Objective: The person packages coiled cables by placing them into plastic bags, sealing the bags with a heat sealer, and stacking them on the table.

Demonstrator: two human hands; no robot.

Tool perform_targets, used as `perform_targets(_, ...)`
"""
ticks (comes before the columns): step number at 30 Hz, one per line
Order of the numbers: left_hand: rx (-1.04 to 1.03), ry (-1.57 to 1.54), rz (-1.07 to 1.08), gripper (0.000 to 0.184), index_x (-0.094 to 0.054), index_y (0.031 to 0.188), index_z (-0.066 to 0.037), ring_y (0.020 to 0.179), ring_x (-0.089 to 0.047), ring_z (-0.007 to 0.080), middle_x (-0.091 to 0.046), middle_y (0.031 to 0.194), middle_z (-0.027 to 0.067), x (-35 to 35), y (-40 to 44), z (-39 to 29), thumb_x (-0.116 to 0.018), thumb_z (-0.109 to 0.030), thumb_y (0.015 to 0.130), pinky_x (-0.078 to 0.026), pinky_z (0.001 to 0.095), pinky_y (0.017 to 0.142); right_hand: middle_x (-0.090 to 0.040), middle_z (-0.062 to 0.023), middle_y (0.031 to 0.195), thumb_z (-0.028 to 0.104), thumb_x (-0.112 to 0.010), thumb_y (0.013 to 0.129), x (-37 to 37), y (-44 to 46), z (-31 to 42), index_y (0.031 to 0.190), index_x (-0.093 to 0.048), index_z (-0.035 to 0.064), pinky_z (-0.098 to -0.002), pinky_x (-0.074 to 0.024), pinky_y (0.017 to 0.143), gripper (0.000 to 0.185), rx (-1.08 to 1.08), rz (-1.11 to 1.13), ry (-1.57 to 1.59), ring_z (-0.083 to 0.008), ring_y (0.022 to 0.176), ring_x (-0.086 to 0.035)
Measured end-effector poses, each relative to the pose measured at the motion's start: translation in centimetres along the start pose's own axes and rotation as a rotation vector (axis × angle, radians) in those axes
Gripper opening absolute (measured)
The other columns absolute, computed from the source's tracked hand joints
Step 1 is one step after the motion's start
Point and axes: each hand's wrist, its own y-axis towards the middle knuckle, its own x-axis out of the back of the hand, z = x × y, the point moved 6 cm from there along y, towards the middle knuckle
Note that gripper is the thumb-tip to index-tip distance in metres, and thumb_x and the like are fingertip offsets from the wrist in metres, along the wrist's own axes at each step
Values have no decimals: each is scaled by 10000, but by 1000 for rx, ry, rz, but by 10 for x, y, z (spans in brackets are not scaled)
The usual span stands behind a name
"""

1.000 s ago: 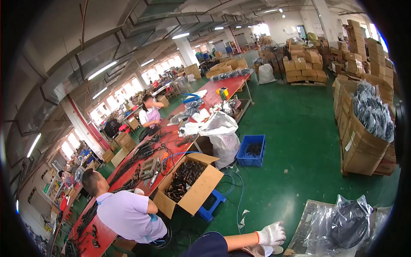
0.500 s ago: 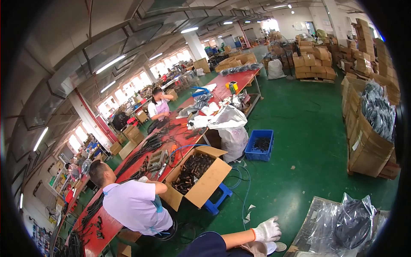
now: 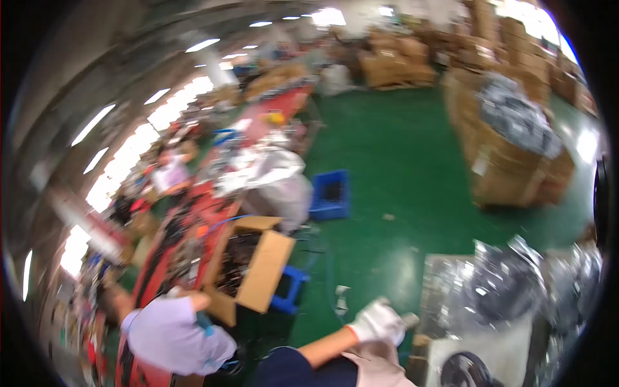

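Note:
My left hand (image 3: 376, 320), in a white glove with an orange cuff, is low in the middle of the view, in front of my body. Its fingers are smeared by motion, and I cannot make out whether they hold anything. To its right, clear plastic bags with dark coiled cable (image 3: 506, 287) lie on a grey-brown surface (image 3: 419, 358). A round dark coil (image 3: 465, 369) rests nearer to me on a pale sheet. My right hand does not show.
A co-worker in a light shirt (image 3: 171, 335) sits at the long red table (image 3: 222, 171). Near them stand an open carton (image 3: 274, 264) of dark parts, a blue stool (image 3: 290, 290) and a blue crate (image 3: 330, 209). A large carton (image 3: 509, 174) with bagged goods stands right.
The view has swung right and down and is blurred. The table and cartons have shifted left, and more of the bags and the round coil show at lower right.

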Motion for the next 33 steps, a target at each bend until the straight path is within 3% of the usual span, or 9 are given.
perform_targets(4,-54,-221,-275,102,-698,869,-93,718,-673,273,-701,764,98,38,94,49,-662,-178,828,-499,451,857,-698,-133,949,448,-799,749,1,-31,-43,1074,-725,102,-448,-516,817,480,-119,-48,-99,-333,855,-662)
perform_targets(7,-114,-484,-458,176,-685,1010,-20,771,-683,263,-698,783,109,57,170,57,-655,-154,899,-481,476,1002,-654,-135,916,222,-826,660,153,-52,38,1001,-663,50,-426,-507,705,415,-51,-394,-131,-331,828,-629)
perform_targets(10,90,-1064,-36,532,-629,1263,10,972,-689,257,-718,1084,144,26,246,36,-529,-443,1004,-487,405,1003,-608,-125,924,83,-773,632,232,-41,74,998,-649,74,-460,-480,779,387,113,-820,-375,-354,827,-585)
perform_targets(11,101,-1222,92,599,-610,1284,14,976,-684,244,-716,1093,145,17,266,18,-480,-502,1009,-490,391,997,-609,-59,860,243,-828,616,254,-31,85,978,-691,117,-454,-457,797,407,249,-971,-350,-321,823,-566)
perform_targets(17,361,-2185,564,803,-399,1481,21,1278,-528,258,-552,1393,175,-28,336,-36,-354,-635,1020,-406,381,1093,-676,110,907,283,-767,649,187,120,30,854,-724,304,-409,-440,905,210,321,-981,-310,-186,941,-596)
perform_targets(21,216,-720,635,1012,-210,1570,-39,1381,-468,307,-491,1477,216,-90,318,-11,-650,-591,845,-316,394,1157,-690,90,1004,243,-624,791,59,202,-25,896,-726,307,-477,-392,1086,160,290,-637,-440,-169,1037,-599)
perform_targets(26,205,-496,616,919,-283,1556,-134,1091,-646,425,-647,1235,269,-78,315,-7,-504,-691,859,-494,488,917,-685,7,1161,119,-571,819,59,188,-27,1069,-713,215,-445,-351,1135,303,265,-617,-269,-213,1085,-601)
perform_targets(30,-9,-342,81,651,-538,1350,-121,1036,-645,361,-670,1116,171,-29,314,-28,-719,-418,800,-505,484,899,-653,-32,1264,57,-543,891,98,157,13,1242,-652,135,-405,-398,1096,375,154,-755,9,-205,1154,-599)
perform_targets(33,-350,-366,-278,550,-613,1198,-111,1122,-576,340,-612,1178,138,36,299,-87,-783,-239,691,-478,481,952,-585,-61,1358,168,-519,1020,77,156,69,1410,-511,81,-373,-422,1055,400,158,-477,1429,-170,1215,-563)
